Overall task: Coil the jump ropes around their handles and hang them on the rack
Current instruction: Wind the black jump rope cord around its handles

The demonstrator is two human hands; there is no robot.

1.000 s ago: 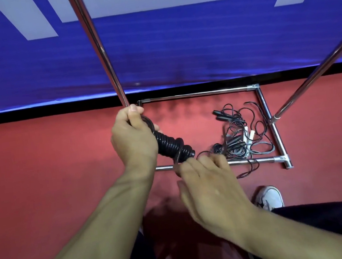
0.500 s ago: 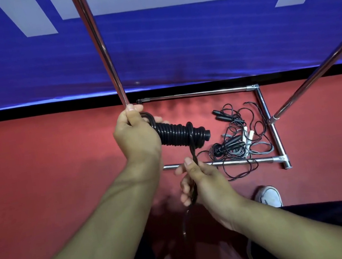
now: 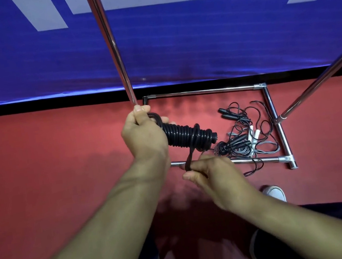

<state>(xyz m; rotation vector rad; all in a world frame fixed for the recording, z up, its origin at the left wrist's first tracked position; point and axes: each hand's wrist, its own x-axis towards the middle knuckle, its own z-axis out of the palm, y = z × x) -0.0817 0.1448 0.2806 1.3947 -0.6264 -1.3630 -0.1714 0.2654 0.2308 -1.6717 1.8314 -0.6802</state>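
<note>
I am gripping the handle end of the black jump rope in my left hand, fingers curled round it, so the wound bundle is sticking out to the right of my fist, held above the red floor. The coils are sitting side by side along the handles, tight and even, with one strand crossing over them near the right end. My right hand is pinching the free tail of the rope just below the bundle, thumb and fingers closed on it — the tail is running up from my fingers to the underside of the coil. I am judging this to be the finishing wrap: the tail is short, so the job now is locking it off. To do that well I am keeping tension on the tail, holding the bundle steady in the left hand, and aiming to tuck the end under the last turn so nothing springs loose. The chrome rack is standing just beyond my hands, its base frame on the floor and an upright pole rising past my left thumb. Inside the base, to the right — a tangle of other ropes, loose and uncoiled, waiting their turn.
</note>
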